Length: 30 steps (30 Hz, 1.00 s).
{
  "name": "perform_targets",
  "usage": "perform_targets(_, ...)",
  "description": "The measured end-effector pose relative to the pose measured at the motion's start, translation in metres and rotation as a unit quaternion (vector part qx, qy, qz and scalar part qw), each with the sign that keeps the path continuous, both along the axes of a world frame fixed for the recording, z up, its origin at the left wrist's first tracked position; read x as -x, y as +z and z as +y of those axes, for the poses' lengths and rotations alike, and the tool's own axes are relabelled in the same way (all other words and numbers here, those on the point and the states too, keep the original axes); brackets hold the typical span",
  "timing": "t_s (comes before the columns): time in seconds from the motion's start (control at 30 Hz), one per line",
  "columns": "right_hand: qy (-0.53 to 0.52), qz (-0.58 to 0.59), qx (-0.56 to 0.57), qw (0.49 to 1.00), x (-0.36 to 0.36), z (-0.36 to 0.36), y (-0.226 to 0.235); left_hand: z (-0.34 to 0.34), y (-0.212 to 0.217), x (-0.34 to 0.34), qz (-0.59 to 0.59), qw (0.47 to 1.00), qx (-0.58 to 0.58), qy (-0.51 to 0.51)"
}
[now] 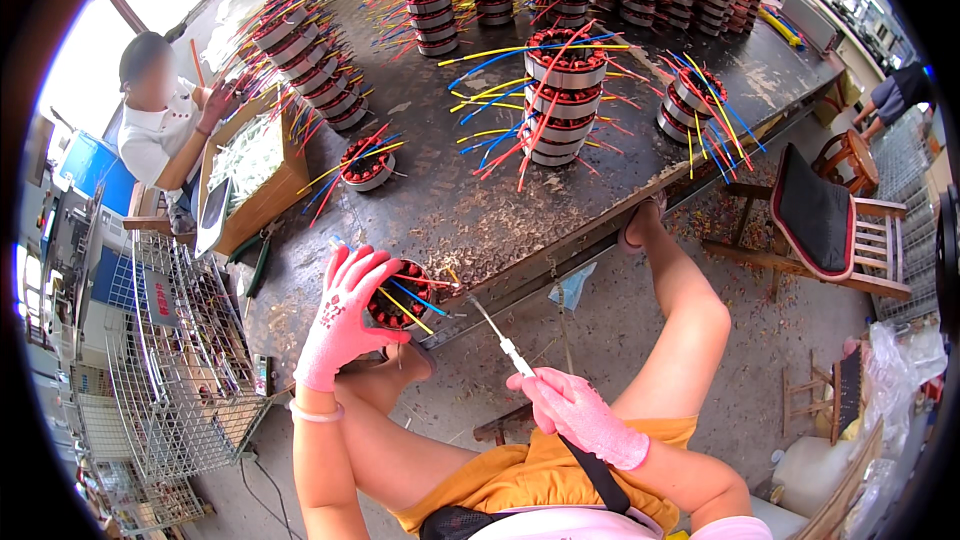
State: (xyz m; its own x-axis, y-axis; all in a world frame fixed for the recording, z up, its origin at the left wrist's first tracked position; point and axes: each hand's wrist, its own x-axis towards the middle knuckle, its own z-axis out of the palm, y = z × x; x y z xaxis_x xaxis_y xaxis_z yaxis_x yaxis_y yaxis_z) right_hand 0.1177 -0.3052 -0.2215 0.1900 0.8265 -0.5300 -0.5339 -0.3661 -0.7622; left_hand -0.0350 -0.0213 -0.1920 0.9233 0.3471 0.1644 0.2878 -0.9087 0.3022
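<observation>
My left hand [350,315], in a pink glove, grips the side of a motor stator [408,278] at the near edge of the table. Its fingers lie along the far side and the thumb is beneath. Red coils ring the stator, and yellow, blue and red wires stick out of it. My right hand [580,413], gloved in pink too, is closed round a thin rod-like tool [513,353] with a white section and a narrow metal-coloured tip. That tip points up and left toward the stator, apart from it. The tool's rear end is hidden in my palm.
A worn dark table [430,190] carries a single stator [367,166], a nearer stator stack [562,105] and several stacks behind. Pliers [259,265] lie by a wooden box [270,190] of white pieces. Another person [160,130] sits at left; a chair [815,210] stands at right.
</observation>
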Motion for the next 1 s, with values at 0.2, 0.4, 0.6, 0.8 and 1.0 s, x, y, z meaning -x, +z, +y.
perform_targets(0.2, -0.018, 0.011, 0.015, 1.0, -0.002, -0.003, 0.008, -0.001, 0.002, -0.005, -0.011, 1.0, 0.027, -0.007)
perform_targets(0.4, -0.044, 0.006, -0.008, 0.999, -0.006, -0.016, 0.016, -0.005, -0.001, -0.009, -0.057, 0.998, 0.028, -0.007)
perform_targets(0.6, -0.057, -0.022, 0.007, 0.998, -0.026, -0.043, 0.031, 0.004, 0.005, 0.005, -0.127, 0.99, 0.039, 0.046)
perform_targets(0.8, -0.1, -0.041, 0.013, 0.994, -0.049, -0.063, 0.028, 0.048, 0.056, -0.028, -0.113, 0.98, 0.003, 0.161)
perform_targets(1.0, -0.147, -0.059, -0.062, 0.985, -0.053, -0.072, 0.022, 0.119, 0.024, -0.07, -0.157, 0.966, -0.097, 0.183)
